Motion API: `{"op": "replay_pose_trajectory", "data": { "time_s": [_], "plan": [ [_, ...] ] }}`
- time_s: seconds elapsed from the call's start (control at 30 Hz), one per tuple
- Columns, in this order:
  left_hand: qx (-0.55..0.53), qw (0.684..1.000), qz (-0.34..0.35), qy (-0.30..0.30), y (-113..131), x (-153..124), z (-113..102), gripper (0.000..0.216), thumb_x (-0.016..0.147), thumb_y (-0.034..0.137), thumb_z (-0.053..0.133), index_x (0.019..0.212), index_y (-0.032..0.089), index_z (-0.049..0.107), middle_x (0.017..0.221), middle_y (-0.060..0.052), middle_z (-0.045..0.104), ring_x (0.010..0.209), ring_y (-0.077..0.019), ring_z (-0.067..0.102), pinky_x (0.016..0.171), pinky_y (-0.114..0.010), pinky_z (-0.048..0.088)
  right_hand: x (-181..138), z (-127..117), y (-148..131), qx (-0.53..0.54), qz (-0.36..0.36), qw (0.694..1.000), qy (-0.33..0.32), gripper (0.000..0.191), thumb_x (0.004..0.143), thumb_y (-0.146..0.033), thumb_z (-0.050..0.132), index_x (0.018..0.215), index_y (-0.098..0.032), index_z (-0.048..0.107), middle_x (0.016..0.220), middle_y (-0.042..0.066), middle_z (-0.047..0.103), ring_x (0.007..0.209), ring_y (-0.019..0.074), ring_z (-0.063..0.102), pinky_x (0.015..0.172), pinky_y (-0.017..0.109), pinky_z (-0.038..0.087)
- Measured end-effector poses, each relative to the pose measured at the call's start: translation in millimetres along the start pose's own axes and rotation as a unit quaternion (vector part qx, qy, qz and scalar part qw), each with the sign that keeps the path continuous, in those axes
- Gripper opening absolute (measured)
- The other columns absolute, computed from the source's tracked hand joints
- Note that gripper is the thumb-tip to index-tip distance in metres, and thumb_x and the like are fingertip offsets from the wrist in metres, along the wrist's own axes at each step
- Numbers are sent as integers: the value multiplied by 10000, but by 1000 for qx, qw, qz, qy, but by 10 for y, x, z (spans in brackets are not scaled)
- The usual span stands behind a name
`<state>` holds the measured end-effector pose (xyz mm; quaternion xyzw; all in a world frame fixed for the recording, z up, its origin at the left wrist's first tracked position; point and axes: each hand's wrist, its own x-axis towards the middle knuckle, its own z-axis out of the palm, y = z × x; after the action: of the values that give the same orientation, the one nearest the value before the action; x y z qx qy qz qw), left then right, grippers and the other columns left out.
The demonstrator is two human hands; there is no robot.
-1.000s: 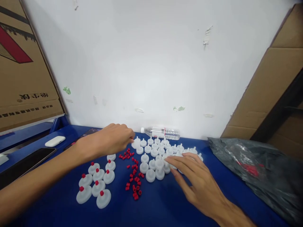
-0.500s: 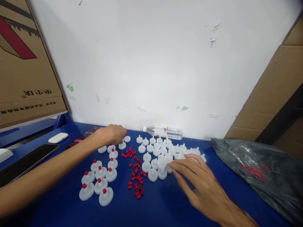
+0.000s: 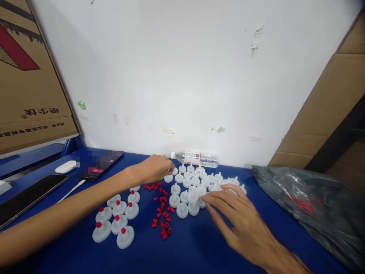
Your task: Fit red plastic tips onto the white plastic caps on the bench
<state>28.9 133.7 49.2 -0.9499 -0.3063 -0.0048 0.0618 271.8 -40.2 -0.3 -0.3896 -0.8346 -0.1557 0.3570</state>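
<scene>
The left hand [image 3: 154, 170] reaches across the blue table top [image 3: 199, 247] with its fingers curled together at the far end of the cluster of bare white round plastic caps with small upright spouts [image 3: 196, 186]; its fingertips sit at one of the farthest caps, but whether they pinch it cannot be told, since the knuckles hide the tips. The right hand [image 3: 242, 220] lies palm down with fingers spread and loosely bent, fingertips touching the caps at the near right side of that cluster and holding nothing. Just left of the cluster runs a loose scatter of small red plastic plugs [image 3: 162, 213], stretching from near the left hand toward the near edge of the table top. Left of the plugs, under the left forearm, stands a group of white caps already fitted with red plugs [image 3: 115, 220], set close together. Open blue surface lies along the near edge in front of both groups and between the two forearms. Behind the cluster, a clear plastic water bottle [image 3: 196, 159] lies on its side along the far edge, against the white wall [image 3: 176, 76]. At the right edge a crumpled dark plastic bag [image 3: 308, 201] takes up the room, well apart from the right hand. Toward the far left corner lie a lit phone [image 3: 99, 165] on a white cable, a white oval case [image 3: 65, 166] and a dark tablet [image 3: 28, 196]. Brown cardboard boxes [image 3: 25, 76] lean at both sides.
</scene>
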Motion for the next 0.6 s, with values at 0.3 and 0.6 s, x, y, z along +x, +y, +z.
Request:
{"op": "replay_pose_trajectory", "data": {
  "time_s": [0.3,0.6],
  "plan": [
    [-35,996,10,82,148,-126,-393,222,996,193,520,930,221,730,878,-30,755,759,-176,684,643,-274,425,8,-7,3,-8,35,999,11,313,1014,-148,532,1315,-221,575,1134,22,719,1011,154,670,1090,411,337],
    [-269,930,198,153,878,-349,-379,152,1009,182,579,1067,176,720,956,-20,754,817,-117,685,720,-219,494,6,6,-61,-16,17,999,36,357,1012,-308,597,1331,-155,548,1090,48,747,939,180,705,1057,409,384]
  ]
}}
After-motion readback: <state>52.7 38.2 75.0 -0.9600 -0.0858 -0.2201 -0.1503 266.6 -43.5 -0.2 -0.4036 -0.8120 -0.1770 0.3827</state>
